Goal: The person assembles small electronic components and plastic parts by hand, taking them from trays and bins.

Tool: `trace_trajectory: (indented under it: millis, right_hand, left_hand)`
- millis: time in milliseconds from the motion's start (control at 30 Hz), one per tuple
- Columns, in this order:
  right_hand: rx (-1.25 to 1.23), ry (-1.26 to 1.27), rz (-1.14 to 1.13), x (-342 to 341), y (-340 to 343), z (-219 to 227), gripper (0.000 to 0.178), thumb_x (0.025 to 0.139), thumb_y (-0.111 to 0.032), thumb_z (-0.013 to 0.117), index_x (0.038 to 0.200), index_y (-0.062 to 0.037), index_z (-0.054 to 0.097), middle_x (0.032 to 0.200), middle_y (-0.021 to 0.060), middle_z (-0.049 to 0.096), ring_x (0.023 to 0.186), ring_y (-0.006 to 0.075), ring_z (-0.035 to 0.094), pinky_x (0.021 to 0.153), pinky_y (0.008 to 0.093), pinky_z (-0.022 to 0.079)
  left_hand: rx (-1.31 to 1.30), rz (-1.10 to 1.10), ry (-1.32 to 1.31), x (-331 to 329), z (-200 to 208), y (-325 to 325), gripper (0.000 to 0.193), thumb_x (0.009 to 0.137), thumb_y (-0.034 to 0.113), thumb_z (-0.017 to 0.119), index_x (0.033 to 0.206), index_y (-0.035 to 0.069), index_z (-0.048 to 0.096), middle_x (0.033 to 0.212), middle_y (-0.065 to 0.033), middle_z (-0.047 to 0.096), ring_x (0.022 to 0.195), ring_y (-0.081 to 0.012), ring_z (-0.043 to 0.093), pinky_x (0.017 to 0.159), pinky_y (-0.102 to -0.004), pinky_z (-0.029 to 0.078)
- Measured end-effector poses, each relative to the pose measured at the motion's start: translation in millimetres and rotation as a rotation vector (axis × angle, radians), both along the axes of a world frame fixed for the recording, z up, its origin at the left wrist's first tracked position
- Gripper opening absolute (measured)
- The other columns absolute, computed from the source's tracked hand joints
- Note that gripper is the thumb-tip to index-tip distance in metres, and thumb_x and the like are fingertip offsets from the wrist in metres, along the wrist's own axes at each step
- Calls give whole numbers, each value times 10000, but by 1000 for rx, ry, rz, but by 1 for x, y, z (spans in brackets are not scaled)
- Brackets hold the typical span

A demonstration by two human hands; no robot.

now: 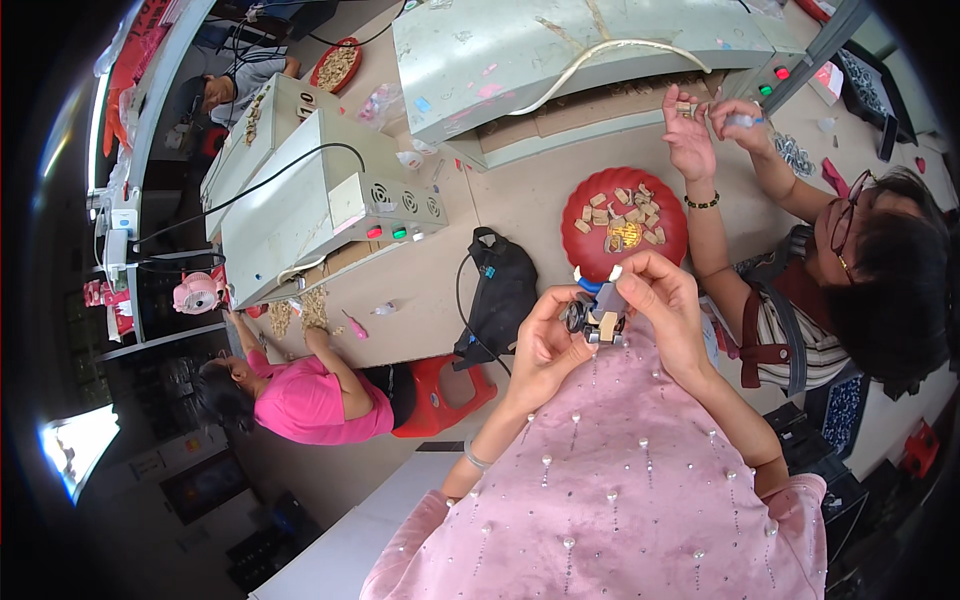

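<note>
Close to my chest, my left hand (545, 348) and my right hand (662, 308) grip one small wheeled toy (604, 322) between them. The toy has black wheels, a beige block, a grey part and a blue part. My left fingers are closed round its wheel side. From the other side, my right thumb and fingers pinch its upper end. Small white bits show at the fingertips; what they are, I cannot make out. Just beyond my hands lies a scalloped red plate (583, 190) with several beige pieces and some small yellow ones.
A black bag (495, 300) lies left of my hands. Long pale machines (590, 65) stand on the table, with a cable (255, 190) over the left one. At the right a co-worker (800, 260) handles small parts; another in pink (310, 395) works left, near a red stool (445, 395).
</note>
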State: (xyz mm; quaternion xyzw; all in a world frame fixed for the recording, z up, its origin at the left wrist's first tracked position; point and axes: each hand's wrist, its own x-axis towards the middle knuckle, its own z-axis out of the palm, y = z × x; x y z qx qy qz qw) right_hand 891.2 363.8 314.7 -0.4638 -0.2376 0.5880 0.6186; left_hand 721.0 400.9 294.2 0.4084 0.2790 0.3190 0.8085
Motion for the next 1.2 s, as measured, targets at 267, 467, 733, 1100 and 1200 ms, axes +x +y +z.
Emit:
trace_trajectory:
  millis: [267, 467, 733, 1100, 1200]
  right_hand:
    - [-35, 10, -77, -3, 2, -4, 179, 904, -216, 611, 905, -39, 585, 790, -27, 584, 683, 19, 497, 592, 175, 380]
    - [-50, 20, -26, -8, 9, -6, 192, 901, -232, 615, 894, -41, 598, 773, -30, 584, 662, 25, 484, 593, 181, 378]
    - [-50, 26, -41, -9, 12, -7, 192, 898, -231, 617, 867, -42, 602, 753, -27, 582, 651, 24, 478, 590, 183, 378]
    - [-6, -67, -21, -8, 8, 0, 160, 904, -159, 618, 902, 1, 619, 798, 4, 618, 736, 29, 556, 661, 192, 445]
    - [56, -103, -47, -9, 9, -5, 133, 899, -114, 621, 909, 18, 633, 810, 10, 629, 739, 42, 570, 679, 196, 456]
  left_hand:
    - [37, -21, 15, 5, 10, 6, 444, 810, -41, 645, 1209, -19, 450, 1186, -72, 478, 1058, -120, 513, 885, -256, 434]
    - [-8, 1, 22, -4, 5, 7, 459, 826, -11, 645, 1234, -21, 435, 1179, -72, 482, 1049, -120, 520, 858, -252, 435]
    - [-120, -44, -60, -4, 0, 10, 487, 847, 92, 638, 1253, -24, 395, 1160, -152, 534, 1022, -253, 584, 892, -351, 458]
    - [-158, -75, -42, 1, 11, 6, 566, 798, 41, 638, 1284, -12, 353, 1182, -165, 531, 1050, -319, 598, 872, -404, 504]
    - [-58, -71, -20, -1, 10, 8, 613, 766, -11, 612, 1315, -2, 339, 1183, -121, 520, 1099, -254, 559, 909, -386, 476]
